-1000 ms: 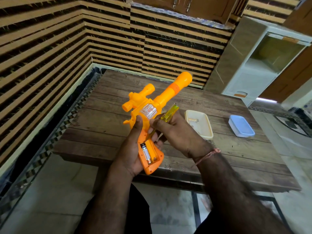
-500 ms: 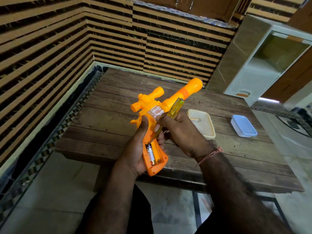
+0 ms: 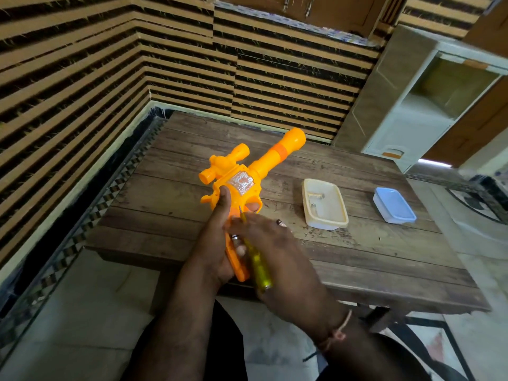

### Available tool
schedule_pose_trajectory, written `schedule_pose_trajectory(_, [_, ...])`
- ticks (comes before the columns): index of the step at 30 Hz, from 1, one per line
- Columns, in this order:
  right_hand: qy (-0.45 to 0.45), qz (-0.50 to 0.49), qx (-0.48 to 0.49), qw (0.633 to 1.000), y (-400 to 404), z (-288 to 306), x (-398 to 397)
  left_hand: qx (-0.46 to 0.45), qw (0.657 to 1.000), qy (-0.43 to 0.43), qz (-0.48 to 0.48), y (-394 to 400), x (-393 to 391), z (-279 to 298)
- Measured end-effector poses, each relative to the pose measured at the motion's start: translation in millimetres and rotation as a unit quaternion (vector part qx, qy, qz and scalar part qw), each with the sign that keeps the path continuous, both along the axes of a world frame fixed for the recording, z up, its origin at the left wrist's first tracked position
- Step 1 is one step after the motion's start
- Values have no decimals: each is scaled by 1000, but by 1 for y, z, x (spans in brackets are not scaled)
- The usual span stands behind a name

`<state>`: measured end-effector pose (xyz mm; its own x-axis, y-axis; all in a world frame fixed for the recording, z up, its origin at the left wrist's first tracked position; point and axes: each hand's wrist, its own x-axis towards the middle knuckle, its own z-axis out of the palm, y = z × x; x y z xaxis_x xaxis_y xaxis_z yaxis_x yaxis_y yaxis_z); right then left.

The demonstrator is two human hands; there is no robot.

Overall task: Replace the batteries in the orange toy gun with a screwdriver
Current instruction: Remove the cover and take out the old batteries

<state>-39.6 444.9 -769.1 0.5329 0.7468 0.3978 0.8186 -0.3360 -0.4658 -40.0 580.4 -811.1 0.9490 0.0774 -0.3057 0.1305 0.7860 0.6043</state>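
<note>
My left hand (image 3: 217,243) comes up from below with the forearm angled toward the desk (image 3: 384,259), fingers wrapped round the grip of the orange toy gun (image 3: 247,185) and the thumb stretched straight up along its side, tip resting just under the body. My right hand (image 3: 275,243) lies across from the right, palm down and fingers spread loosely over the grip, with the screwdriver (image 3: 259,266) pinned under the palm; its clear yellow handle sticks out toward me beside the butt of the grip, and a sliver of the shaft shows near the trigger guard. The gun is held in the air above the desk's near-left part, barrel pointing up and away to the right, the scope tube on its left. It is smooth moulded plastic, bright yellow-orange with a darker orange band on the round barrel and a glittery silver panel on its side. A metal end of a battery (image 3: 235,237) peeks out between my hands. The desk is dark, worn wooden planks. On it to the right sit a cream rectangular tray (image 3: 330,220) with small pieces inside, and, farther right and apart from it, a pale blue lid (image 3: 394,206) with rounded corners.
</note>
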Motion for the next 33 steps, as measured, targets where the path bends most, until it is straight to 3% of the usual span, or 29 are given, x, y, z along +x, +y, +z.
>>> schedule_pose_trajectory(4, [-74,-26,-54,995,4,1,-7,4,1000,18,4,0,0,4])
schedule_pose_trajectory(8, [-82,-31,-56,995,8,7,-6,-1,1000,-6,-10,-2,-1,4])
schedule_pose_trajectory(14, [-52,-33,-54,997,19,12,-1,-32,998,-22,-51,-3,-5,5])
schedule_pose_trajectory(25, [-33,-31,-63,997,24,14,0,-30,999,16,-42,-1,-2,2])
schedule_pose_trajectory(30, [-2,-27,-41,999,24,13,-3,-19,999,13,-41,-3,-4,6])
schedule_pose_trajectory(33, [44,-33,20,998,22,12,-4,-13,999,19,-36,-4,-6,11])
